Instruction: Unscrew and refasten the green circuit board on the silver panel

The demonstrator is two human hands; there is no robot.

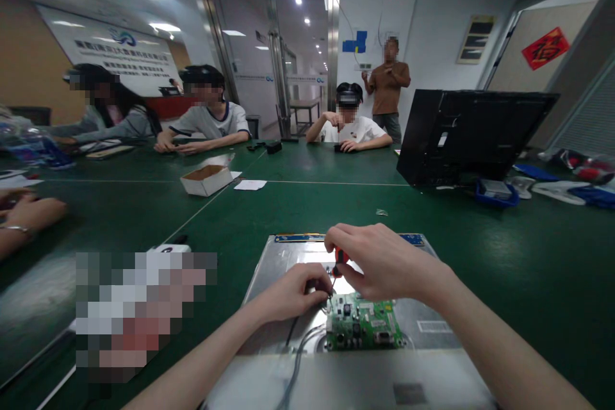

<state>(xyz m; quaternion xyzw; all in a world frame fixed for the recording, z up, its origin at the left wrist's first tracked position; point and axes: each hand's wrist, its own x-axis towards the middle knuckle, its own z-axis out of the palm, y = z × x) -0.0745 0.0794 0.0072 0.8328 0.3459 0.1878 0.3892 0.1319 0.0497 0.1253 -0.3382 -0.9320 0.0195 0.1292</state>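
Note:
My right hand (379,259) is closed round the red and black handle of a screwdriver (341,257). Its thin shaft points down at the upper left corner of a green circuit board (365,323). Beside that corner, the fingers of my left hand (305,291) are pinched together close to the screwdriver's tip; whatever they hold is too small or hidden to make out. The board lies on the silver metal back of a flat panel (259,278), with a blue strip along the panel's far edge. Grey cables (298,359) run from the board's left side toward me.
On the green table (331,202) stand an open white box (206,180) and, at right, a black monitor (466,134) with a blue tray (497,192) near it. A small plastic bag (381,212) lies beyond the panel. Several people sit around the table; one person stands behind.

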